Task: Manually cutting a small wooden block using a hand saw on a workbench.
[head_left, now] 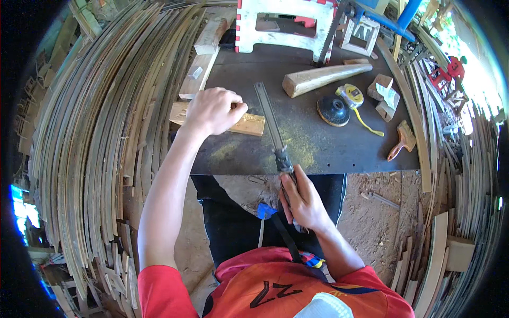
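Note:
My left hand, fingers curled, presses down on a short wooden block at the left edge of the dark table. Fine yellow sawdust lies on the block and the tabletop. In my right hand is a long narrow steel bar tool; its exact kind is unclear. The fingers wrap its lower end in front of the table's near edge. The bar points away from me, over the tabletop, its far end to the right of the block and apart from it. My left fingertips are hidden.
On the table's right lie a wooden club-shaped piece, a black round pad, a yellow tape measure and a brush. A white stool and a saw blade stand behind. Wood strips line the left.

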`<state>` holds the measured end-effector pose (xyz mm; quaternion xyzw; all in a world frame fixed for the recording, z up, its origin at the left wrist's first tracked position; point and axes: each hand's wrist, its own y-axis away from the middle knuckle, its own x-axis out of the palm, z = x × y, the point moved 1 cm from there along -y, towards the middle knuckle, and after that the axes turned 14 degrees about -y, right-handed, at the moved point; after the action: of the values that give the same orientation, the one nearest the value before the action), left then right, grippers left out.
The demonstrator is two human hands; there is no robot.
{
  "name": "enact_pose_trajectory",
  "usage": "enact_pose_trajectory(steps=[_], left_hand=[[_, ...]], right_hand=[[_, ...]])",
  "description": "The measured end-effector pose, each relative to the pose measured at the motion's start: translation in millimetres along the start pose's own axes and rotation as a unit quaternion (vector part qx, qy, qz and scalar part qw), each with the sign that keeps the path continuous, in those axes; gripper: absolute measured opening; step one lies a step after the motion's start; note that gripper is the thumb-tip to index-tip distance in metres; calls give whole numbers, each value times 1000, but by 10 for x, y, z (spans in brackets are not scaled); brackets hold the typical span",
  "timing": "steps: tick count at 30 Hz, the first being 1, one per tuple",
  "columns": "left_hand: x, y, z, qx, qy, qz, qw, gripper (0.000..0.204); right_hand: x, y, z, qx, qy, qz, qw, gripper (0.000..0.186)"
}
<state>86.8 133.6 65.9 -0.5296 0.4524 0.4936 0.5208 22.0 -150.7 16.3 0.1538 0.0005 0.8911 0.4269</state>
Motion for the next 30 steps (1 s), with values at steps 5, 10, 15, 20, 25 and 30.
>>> enact_pose_trajectory(steps=[5, 10, 15, 20, 25, 30], left_hand=[[35, 55, 19, 16, -4, -7, 1000, 32], [-24, 39, 12, 3, -5, 65, 998, 34], [-44, 77, -11, 6, -3, 34, 999, 35], [64, 100, 60, 6, 1, -10, 1000, 34], [-40, 54, -12, 0, 8, 18, 1000, 35], [46, 63, 56, -13, 9, 10, 1000, 35]], right_hand=[[58, -77, 53, 26, -15, -3, 1000, 18], [63, 37, -19, 16, -4, 3, 1000, 18], [11, 48, 79, 36, -1, 0, 999, 18], [102, 107, 37, 5, 0, 2, 1000, 18], [5, 226, 153, 45, 73, 0, 996, 24], [28, 150, 115, 25, 81, 6, 996, 24]])
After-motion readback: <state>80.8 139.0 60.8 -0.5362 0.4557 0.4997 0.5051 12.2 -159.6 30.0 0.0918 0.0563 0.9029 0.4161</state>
